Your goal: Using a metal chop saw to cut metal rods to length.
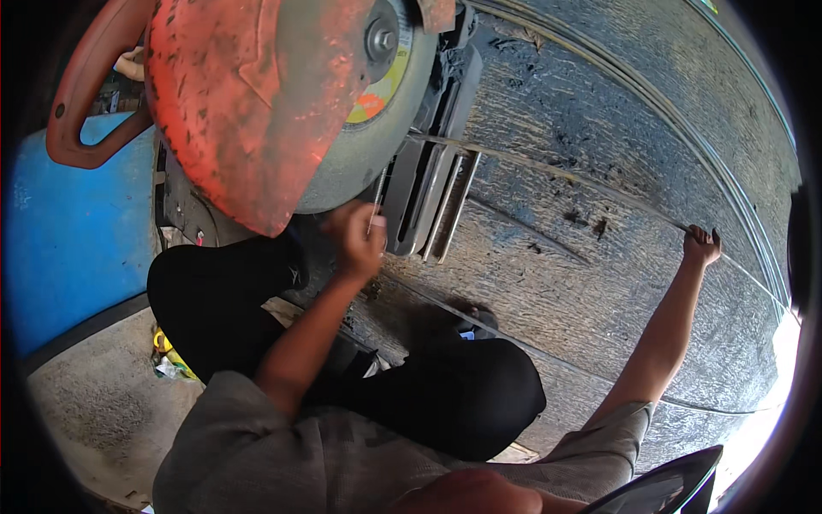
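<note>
Across the worn floor (531,295) I see the red-guarded cut-off saw (248,103). The long metal rod (548,169) crosses its base's right edge beside the disc (342,176); my right grip (702,246) wraps it, apparently steadying the overhang. My left grip (356,242) blurs beside the threaded screw (378,193), its hold uncertain. The yellow-orange label (385,84) is unreadable.

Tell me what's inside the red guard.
A grey disc with a yellow-and-orange label protrudes from the red guard; the disc's covered part cannot be seen.
</note>
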The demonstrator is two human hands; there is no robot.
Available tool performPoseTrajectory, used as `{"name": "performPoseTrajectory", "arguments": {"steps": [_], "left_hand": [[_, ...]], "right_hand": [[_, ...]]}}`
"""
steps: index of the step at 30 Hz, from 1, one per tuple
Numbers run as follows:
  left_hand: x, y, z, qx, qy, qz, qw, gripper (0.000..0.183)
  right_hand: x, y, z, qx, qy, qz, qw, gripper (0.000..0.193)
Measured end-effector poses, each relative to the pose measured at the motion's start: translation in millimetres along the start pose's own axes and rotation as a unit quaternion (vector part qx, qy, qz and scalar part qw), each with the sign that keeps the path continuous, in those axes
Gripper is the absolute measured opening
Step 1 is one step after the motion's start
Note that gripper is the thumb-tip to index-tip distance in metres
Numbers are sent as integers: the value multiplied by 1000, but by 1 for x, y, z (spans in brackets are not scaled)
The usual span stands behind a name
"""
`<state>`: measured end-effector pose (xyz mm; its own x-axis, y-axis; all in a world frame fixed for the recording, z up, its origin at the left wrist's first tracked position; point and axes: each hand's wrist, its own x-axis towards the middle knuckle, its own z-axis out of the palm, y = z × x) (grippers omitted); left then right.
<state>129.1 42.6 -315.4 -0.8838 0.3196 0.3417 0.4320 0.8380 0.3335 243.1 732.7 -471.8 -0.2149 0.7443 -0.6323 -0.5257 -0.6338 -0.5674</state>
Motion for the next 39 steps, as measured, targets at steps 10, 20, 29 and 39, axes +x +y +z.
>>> {"name": "performPoseTrajectory", "arguments": {"steps": [10,20,29,39], "left_hand": [[22,-109,2,48,57,-291,954,35],[-23,-76,-25,-61,-94,-304,946,33],[-99,-43,2,-299,161,-612,714,60],[-103,-95,11,-368,-10,-811,454,90]], "right_hand": [[6,5,4,7,20,2,1000,34],[42,-14,-19,-31,-7,-18,999,30],[28,-5,-16,-53,-36,12,998,25],[24,-6,-12,-35,-36,18,999,29]]}}
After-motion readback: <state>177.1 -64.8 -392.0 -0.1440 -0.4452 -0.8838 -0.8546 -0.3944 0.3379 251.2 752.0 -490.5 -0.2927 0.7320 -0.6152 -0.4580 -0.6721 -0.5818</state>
